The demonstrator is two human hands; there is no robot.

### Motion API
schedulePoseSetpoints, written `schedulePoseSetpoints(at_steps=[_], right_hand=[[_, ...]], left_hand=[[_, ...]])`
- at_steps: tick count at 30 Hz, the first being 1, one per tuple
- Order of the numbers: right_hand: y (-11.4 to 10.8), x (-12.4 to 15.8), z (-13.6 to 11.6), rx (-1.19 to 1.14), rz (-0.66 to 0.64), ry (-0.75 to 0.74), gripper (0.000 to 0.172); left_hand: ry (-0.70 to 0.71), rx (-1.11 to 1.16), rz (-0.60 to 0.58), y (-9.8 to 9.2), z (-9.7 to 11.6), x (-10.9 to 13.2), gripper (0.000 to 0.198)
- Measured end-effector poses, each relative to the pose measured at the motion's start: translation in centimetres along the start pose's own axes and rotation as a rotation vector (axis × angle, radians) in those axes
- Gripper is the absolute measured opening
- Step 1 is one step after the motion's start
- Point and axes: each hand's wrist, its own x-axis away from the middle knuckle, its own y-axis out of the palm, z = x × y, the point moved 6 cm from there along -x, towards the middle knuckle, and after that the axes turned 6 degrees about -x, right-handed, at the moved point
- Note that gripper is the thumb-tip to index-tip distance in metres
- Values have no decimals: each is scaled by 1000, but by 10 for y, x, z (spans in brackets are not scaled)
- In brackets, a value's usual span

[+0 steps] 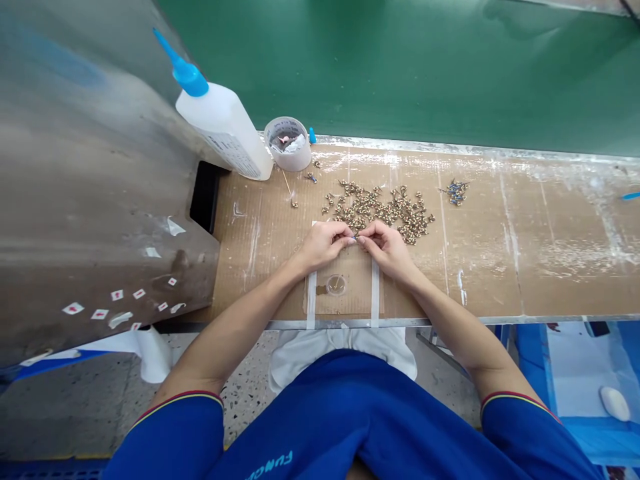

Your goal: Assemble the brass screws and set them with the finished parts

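Note:
My left hand (326, 243) and my right hand (387, 248) meet over the cardboard-covered bench, both with fingers pinched together. Between the fingertips is a tiny part with a bit of blue (355, 237); its exact kind is too small to make out. Just beyond the fingers lies a loose pile of small brass-coloured metal parts (405, 210). Off to the right sits a smaller heap of similar parts with blue on them (457, 192). Nearer my body than the hands, a small clear round dish (336, 285) rests on a taped piece of cardboard (345, 303).
A white bottle with a blue nozzle (225, 127) stands at the left rear, beside a tape-roll-like round container (289, 157) holding scraps. A thin stick (287, 182) lies in front. Metal panelling (100, 200) borders the left; a green surface (390, 73) runs behind the bench.

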Motion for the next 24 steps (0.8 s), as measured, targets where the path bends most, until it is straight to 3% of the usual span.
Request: schedulePoseSetpoints(at_steps=[8, 15, 24], right_hand=[[3, -4, -6, 100, -128, -52, 31], [5, -2, -1, 30, -51, -61, 33], [1, -4, 12, -187, 53, 37, 41]], left_hand=[[-20, 1, -21, 6, 4, 4, 18], [-57, 85, 17, 5, 4, 7, 18], [-124, 201, 17, 0, -1, 4, 22]])
